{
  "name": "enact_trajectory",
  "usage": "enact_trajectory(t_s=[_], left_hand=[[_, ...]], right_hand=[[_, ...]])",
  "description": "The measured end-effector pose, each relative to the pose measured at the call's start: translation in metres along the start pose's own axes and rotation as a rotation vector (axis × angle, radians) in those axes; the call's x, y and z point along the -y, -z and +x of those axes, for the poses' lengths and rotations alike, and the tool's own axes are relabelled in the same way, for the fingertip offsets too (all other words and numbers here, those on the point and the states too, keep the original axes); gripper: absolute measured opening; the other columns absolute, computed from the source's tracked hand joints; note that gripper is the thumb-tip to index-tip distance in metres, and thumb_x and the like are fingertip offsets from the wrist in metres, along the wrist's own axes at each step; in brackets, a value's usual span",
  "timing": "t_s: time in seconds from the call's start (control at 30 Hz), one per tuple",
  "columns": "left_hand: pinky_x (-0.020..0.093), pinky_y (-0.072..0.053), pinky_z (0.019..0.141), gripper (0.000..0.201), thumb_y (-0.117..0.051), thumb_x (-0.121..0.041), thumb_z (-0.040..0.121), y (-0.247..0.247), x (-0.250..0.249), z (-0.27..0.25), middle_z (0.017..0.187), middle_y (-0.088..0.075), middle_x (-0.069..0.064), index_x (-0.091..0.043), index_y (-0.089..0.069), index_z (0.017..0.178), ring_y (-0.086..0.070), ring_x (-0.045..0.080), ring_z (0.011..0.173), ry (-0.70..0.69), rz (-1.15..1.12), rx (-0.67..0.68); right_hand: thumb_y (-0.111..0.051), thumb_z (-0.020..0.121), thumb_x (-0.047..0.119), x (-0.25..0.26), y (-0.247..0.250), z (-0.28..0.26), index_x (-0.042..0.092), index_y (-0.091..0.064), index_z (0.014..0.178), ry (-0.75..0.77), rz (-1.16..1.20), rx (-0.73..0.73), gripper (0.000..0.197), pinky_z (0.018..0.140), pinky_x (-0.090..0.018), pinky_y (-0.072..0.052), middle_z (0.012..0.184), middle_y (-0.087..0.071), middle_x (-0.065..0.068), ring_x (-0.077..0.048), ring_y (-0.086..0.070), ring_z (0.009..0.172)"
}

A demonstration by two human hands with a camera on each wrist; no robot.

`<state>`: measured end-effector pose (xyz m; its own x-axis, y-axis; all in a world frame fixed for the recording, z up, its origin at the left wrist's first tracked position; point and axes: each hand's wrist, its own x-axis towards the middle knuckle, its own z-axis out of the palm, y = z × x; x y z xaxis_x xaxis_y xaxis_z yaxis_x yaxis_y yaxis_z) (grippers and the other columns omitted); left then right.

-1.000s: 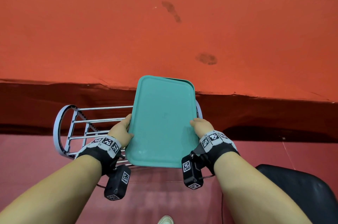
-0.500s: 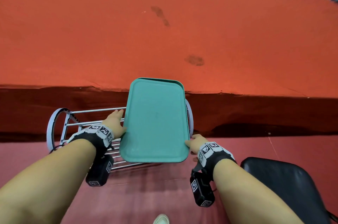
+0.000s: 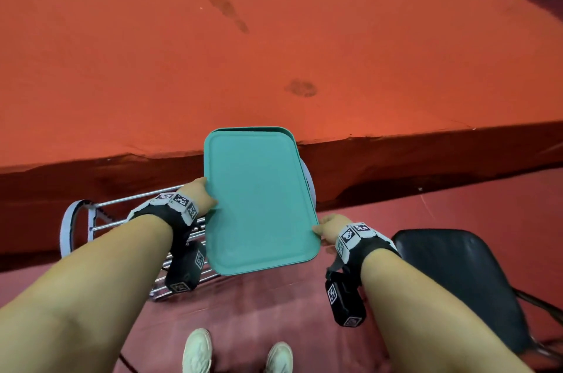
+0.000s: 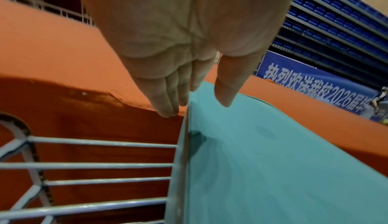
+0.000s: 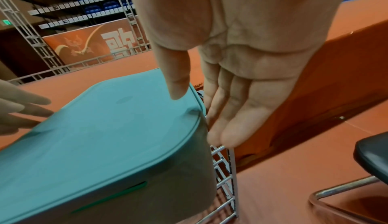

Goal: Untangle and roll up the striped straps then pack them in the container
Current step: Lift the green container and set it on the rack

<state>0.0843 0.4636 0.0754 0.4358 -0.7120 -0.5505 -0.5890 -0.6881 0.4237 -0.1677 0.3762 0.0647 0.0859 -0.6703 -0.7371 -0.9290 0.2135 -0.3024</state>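
Orange-red table [image 3: 274, 46] fills the upper field; black chair [image 3: 457, 281] at right. Teal lidded container [image 3: 259, 202] sits on a metal wire rack [image 3: 100, 220] at the table's edge. Left hand [image 3: 198, 197] and right hand [image 3: 327, 228] flank it — fingers straight along its sides, thumbs on the lid. Straps not visible.
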Motion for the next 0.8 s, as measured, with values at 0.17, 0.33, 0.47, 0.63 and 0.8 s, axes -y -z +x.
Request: enact_trajectory(t_s=[0.17,0.33,0.47,0.63,0.8], left_hand=[[0.03,-0.039,0.065,0.011,-0.06,-0.013,0.086,0.01,0.004,0.011,0.089,-0.062,0.012,-0.003,-0.059,0.091,-0.056,0.031,0.091,0.029,-0.006,0.05],[0.032,-0.042,0.088,0.035,-0.06,-0.014,0.089,0.013,0.01,0.009,0.124,-0.061,0.013,-0.002,-0.059,0.122,-0.055,0.028,0.115,0.037,-0.004,0.085],[0.031,-0.038,0.099,0.045,-0.063,-0.015,0.088,0.013,0.014,0.003,0.129,-0.057,0.013,-0.003,-0.053,0.13,-0.053,0.027,0.119,0.045,-0.143,0.04],[0.029,-0.041,0.089,0.042,-0.062,-0.003,0.085,0.002,0.018,-0.011,0.101,-0.062,0.01,-0.006,-0.056,0.127,-0.056,0.022,0.095,-0.015,-0.279,-0.031],[0.023,-0.039,0.081,0.056,-0.061,0.002,0.083,-0.012,0.018,-0.012,0.095,-0.057,0.003,-0.011,-0.047,0.136,-0.052,0.015,0.09,-0.03,-0.322,-0.131]], right_hand=[[-0.049,0.092,0.018,0.011,-0.003,0.005,0.006,-0.061,0.112,-0.036,-0.03,-0.056,0.027,0.088,-0.034,-0.048,0.119,-0.063,-0.015,-0.028,-0.06,0.1],[-0.054,0.092,0.015,-0.003,-0.005,0.007,0.006,-0.058,0.124,-0.05,-0.09,-0.04,0.033,0.099,-0.035,-0.045,0.127,-0.059,-0.012,-0.028,-0.058,0.113],[-0.06,0.089,0.009,-0.016,0.006,0.006,0.006,-0.056,0.127,0.002,0.04,0.03,0.039,0.068,-0.013,-0.051,0.115,-0.059,-0.003,-0.013,-0.057,0.081],[-0.061,0.087,0.003,-0.024,0.01,0.003,0.005,-0.058,0.114,0.051,0.118,-0.038,0.028,0.078,-0.031,-0.052,0.091,-0.065,-0.007,-0.025,-0.061,0.093],[-0.062,0.085,0.005,-0.028,0.011,0.014,0.013,-0.053,0.119,0.11,0.12,-0.128,0.036,0.083,-0.035,-0.054,0.086,-0.059,-0.003,-0.024,-0.063,0.083]])
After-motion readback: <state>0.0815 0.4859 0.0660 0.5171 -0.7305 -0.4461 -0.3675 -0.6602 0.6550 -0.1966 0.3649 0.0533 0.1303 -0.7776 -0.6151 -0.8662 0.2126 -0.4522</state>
